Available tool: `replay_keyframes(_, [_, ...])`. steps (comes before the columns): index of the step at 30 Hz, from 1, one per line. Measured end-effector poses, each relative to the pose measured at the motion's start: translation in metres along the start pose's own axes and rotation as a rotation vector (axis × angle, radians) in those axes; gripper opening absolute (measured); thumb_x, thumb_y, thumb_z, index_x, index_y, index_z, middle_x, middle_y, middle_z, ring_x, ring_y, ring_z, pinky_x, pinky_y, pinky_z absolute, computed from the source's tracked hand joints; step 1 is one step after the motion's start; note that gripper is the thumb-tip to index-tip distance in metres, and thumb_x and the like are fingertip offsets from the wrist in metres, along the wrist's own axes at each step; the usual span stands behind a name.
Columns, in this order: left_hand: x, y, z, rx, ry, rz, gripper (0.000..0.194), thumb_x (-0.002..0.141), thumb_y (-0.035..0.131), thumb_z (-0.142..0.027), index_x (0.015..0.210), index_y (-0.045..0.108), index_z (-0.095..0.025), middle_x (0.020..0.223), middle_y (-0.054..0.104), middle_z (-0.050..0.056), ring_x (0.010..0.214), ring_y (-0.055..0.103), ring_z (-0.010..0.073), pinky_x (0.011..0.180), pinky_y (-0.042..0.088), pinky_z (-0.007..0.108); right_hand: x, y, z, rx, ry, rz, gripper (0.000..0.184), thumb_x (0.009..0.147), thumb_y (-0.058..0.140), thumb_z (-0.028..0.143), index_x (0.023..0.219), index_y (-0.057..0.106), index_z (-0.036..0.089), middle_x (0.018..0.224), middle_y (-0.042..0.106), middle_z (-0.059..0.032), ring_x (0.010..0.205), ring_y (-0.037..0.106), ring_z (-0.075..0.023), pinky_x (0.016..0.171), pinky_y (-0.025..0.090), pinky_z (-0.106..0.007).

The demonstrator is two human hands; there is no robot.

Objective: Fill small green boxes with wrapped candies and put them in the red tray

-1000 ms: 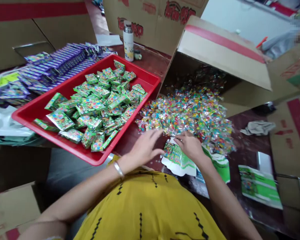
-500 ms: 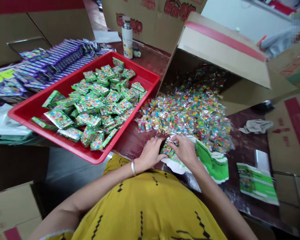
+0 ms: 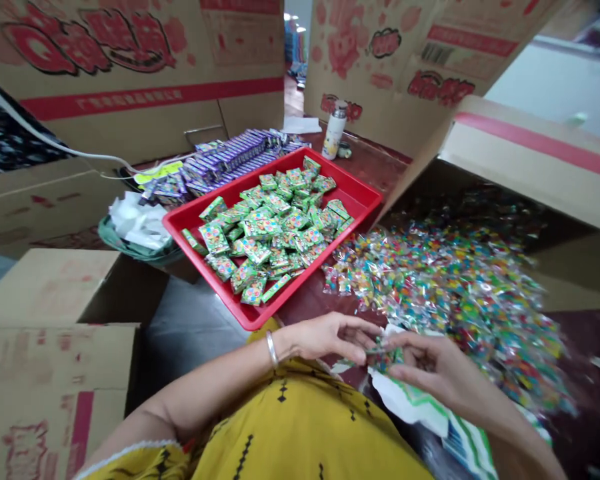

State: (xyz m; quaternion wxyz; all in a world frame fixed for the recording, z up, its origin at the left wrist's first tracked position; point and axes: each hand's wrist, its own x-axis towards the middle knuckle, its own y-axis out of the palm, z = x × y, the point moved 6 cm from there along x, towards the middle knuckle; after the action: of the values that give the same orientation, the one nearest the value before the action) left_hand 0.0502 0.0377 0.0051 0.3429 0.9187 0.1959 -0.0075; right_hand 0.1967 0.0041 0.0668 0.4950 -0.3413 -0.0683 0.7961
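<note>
My left hand (image 3: 325, 337), with a silver bangle at the wrist, pinches the left end of a small green printed box (image 3: 384, 360). On its other side, the thumb and fingers of my right hand (image 3: 437, 367) grip the same box, hiding part of it. Beneath the hands lies a crumpled green-and-white plastic wrapper (image 3: 405, 400) at the table's front edge. Just beyond them spreads a heap of clear-wrapped colourful candies (image 3: 445, 287). To the left, a red tray (image 3: 363, 200) holds many similar green boxes (image 3: 263, 227).
An open carton (image 3: 535, 140) lies behind the candies. Purple boxes (image 3: 245, 153) are stacked beyond the tray, near a flask (image 3: 334, 130). A green bin with white paper (image 3: 140, 223) stands left, above cartons (image 3: 55, 387) on the floor. Large cartons (image 3: 130, 60) wall the back.
The view has swung left, so the tray and candies appear further right. Both hands have lifted the small green box off the wrapper, and more of the box now shows between them.
</note>
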Motion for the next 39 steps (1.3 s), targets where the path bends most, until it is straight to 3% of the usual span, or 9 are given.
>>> replay_keyframes(4, [-0.009,0.007,-0.004,0.13,-0.045,0.032,0.06,0.067,0.081,-0.041,0.121,0.064,-0.024,0.104,0.067,0.002,0.092,0.061,0.0167,0.084,0.046,0.028,-0.002,0.003,-0.001,0.033,0.07,0.111,0.038,0.082,0.067,0.041,0.115,0.06,0.024,0.061,0.056,0.0034,0.05,0.049,-0.0124,0.047,0.034,-0.024])
replay_keyframes(10, [-0.014,0.014,-0.016,0.257,0.07,-0.015,0.051,0.073,0.075,-0.043,0.117,0.065,-0.02,0.098,0.066,0.002,0.082,0.058,0.0145,0.079,0.045,0.026,0.004,0.025,0.008,0.151,0.084,0.252,0.02,0.082,0.066,0.039,0.09,0.061,0.022,0.062,0.063,0.001,0.046,0.053,-0.0121,0.042,0.038,-0.021])
replay_keyframes(14, [-0.016,-0.001,-0.025,0.261,0.167,-0.293,0.032,0.08,0.067,-0.042,0.095,0.069,-0.014,0.079,0.063,0.001,0.067,0.052,0.0108,0.066,0.042,0.022,0.01,-0.006,0.013,0.34,-0.073,-0.393,0.023,0.08,0.068,0.041,0.091,0.06,0.022,0.057,0.061,0.0028,0.048,0.055,-0.013,0.048,0.045,-0.023])
replay_keyframes(16, [-0.016,-0.011,-0.027,0.226,0.241,-0.464,0.03,0.082,0.064,-0.041,0.093,0.068,-0.013,0.078,0.061,0.001,0.066,0.051,0.0107,0.064,0.042,0.022,0.009,-0.01,0.011,0.384,-0.159,-0.66,0.037,0.074,0.076,0.037,0.104,0.059,0.024,0.077,0.068,-0.0008,0.067,0.062,-0.016,0.061,0.05,-0.026])
replay_keyframes(22, [-0.012,-0.018,-0.023,0.303,0.412,-0.745,0.024,0.078,0.069,-0.035,0.089,0.063,-0.014,0.077,0.058,0.0,0.072,0.054,0.012,0.067,0.045,0.023,0.033,0.025,-0.006,0.345,-0.191,-0.775,0.031,0.082,0.066,0.041,0.063,0.054,0.019,0.053,0.045,0.0061,0.05,0.041,-0.0099,0.048,0.033,-0.023])
replay_keyframes(25, [-0.017,-0.018,-0.022,0.328,0.493,-0.855,0.051,0.076,0.072,-0.029,0.121,0.052,-0.02,0.088,0.061,0.001,0.071,0.057,0.0111,0.066,0.048,0.022,0.038,0.027,-0.01,0.413,-0.233,-0.859,0.019,0.082,0.066,0.038,0.089,0.064,0.02,0.062,0.053,0.0047,0.057,0.049,-0.0117,0.055,0.041,-0.024])
replay_keyframes(29, [-0.015,-0.015,-0.019,0.399,0.468,-0.775,0.055,0.082,0.065,-0.031,0.134,0.048,-0.023,0.108,0.063,0.007,0.08,0.061,0.0138,0.07,0.051,0.025,0.041,0.025,-0.01,0.447,-0.313,-0.906,0.035,0.081,0.067,0.034,0.115,0.062,0.023,0.079,0.06,0.0008,0.068,0.058,-0.0142,0.066,0.049,-0.028])
replay_keyframes(35, [-0.016,-0.015,-0.019,0.51,0.358,-0.632,0.036,0.085,0.061,-0.027,0.119,0.059,-0.017,0.104,0.066,0.006,0.088,0.062,0.0181,0.077,0.051,0.028,0.043,0.026,-0.019,0.248,-0.276,-0.826,0.016,0.087,0.059,0.037,0.093,0.062,0.023,0.077,0.059,0.0,0.068,0.057,-0.0158,0.068,0.049,-0.03])
replay_keyframes(39, [-0.018,-0.017,-0.015,0.533,0.334,-0.628,0.031,0.083,0.061,-0.021,0.114,0.06,-0.019,0.104,0.065,0.005,0.089,0.062,0.017,0.078,0.051,0.027,0.042,0.025,-0.017,0.214,-0.315,-0.793,0.014,0.088,0.057,0.034,0.082,0.057,0.022,0.098,0.062,-0.006,0.094,0.061,-0.021,0.085,0.049,-0.035])
